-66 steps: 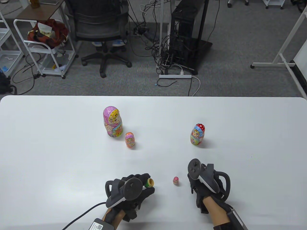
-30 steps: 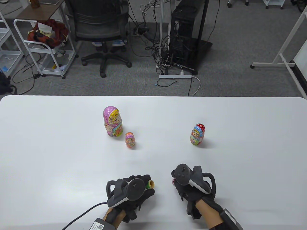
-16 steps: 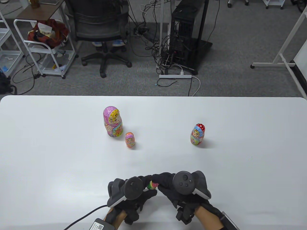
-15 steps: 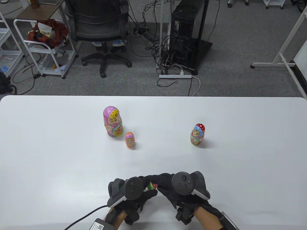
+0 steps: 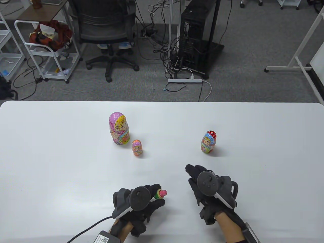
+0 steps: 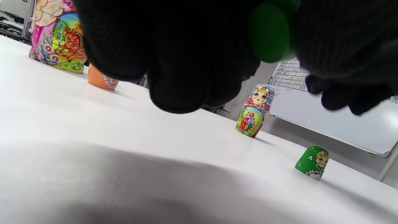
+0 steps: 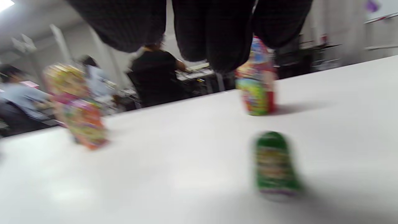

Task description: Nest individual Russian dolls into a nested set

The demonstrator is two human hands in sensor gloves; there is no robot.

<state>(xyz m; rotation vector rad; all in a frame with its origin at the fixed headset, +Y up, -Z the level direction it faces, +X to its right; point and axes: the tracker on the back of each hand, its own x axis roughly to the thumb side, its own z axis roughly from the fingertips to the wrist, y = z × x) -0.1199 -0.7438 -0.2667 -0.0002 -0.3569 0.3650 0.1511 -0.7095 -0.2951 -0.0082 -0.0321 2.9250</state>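
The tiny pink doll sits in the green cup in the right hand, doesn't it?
Not quite: the tiny pink doll does sit in the green cup, but the left hand holds it, as the table view shows. The right hand holds nothing there.

We see our left hand's gloved fingers (image 6: 174, 62) hanging from the top edge, a green doll base (image 6: 269, 34) gripped among them. On the white table (image 6: 124, 149) stand the large pink doll (image 6: 57, 40), orange doll (image 6: 101, 81), red-and-blue doll (image 6: 255, 110) and a green doll top (image 6: 312, 161).
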